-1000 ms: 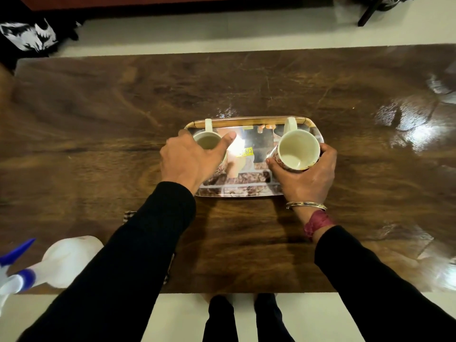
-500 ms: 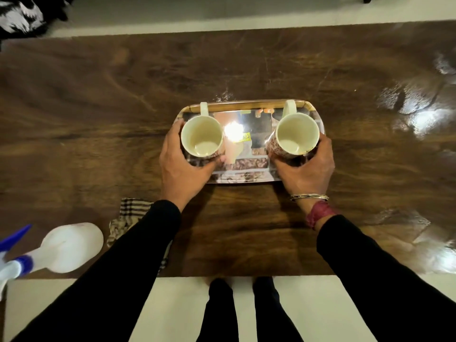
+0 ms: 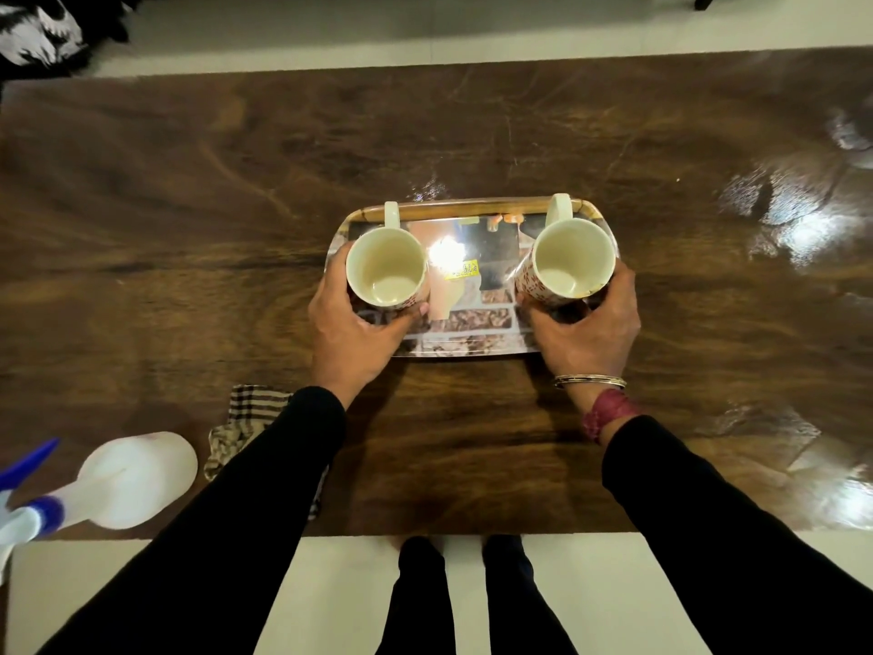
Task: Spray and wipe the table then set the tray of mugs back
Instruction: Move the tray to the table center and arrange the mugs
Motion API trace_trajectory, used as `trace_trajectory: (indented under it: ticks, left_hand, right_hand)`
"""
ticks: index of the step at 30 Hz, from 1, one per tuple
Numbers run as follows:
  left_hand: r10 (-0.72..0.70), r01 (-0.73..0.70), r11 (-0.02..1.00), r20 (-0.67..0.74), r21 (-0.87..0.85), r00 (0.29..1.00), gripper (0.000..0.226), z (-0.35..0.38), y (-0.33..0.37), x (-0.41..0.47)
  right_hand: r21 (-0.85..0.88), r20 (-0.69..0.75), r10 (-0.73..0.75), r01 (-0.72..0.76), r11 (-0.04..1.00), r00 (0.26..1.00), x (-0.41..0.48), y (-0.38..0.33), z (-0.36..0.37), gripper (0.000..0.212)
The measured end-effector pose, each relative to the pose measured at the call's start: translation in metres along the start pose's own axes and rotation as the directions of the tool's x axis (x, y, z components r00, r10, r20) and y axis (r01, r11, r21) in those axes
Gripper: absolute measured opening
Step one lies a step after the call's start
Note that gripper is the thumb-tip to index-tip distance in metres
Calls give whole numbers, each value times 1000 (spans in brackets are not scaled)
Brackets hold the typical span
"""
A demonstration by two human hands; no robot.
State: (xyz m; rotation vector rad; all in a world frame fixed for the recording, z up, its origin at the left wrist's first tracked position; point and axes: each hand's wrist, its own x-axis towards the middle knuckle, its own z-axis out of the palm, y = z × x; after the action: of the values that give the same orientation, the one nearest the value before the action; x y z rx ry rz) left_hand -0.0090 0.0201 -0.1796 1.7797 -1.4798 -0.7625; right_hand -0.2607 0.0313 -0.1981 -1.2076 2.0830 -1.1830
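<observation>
Fingers (image 3: 410, 315) of the left hand (image 3: 352, 338) curled around the near side of the left mug (image 3: 386, 267), thumb up its outer wall; fingers (image 3: 538, 307) of the right hand (image 3: 590, 333) wrapped the same way round the right mug (image 3: 564, 262). Probably held so to steady each mug and square it on the tray (image 3: 472, 333), handles turned toward the far edge. Both mugs upright, empty, cream inside, a red pattern on the outside of the right one. Tray flat on the bench (image 3: 189, 229), about midway along it, a little nearer the near edge; glossy, printed, throwing back a bright light spot between the mugs. Toward the near left corner, a checked cloth (image 3: 250, 418) partly under the left sleeve and a spray bottle (image 3: 118, 479) lying on its side, apparently set aside. Sheen toward the right end of the bench, wiping seemingly done.
</observation>
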Motion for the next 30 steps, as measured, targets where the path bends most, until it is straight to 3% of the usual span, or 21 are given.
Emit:
trace_trajectory:
  ticks: [30]
  left_hand:
    - [-14,16,998,36,-66,999,97,1,-2,2]
  right_hand:
    - [-30,-14,25,-25,999,1000,0,5,3,91]
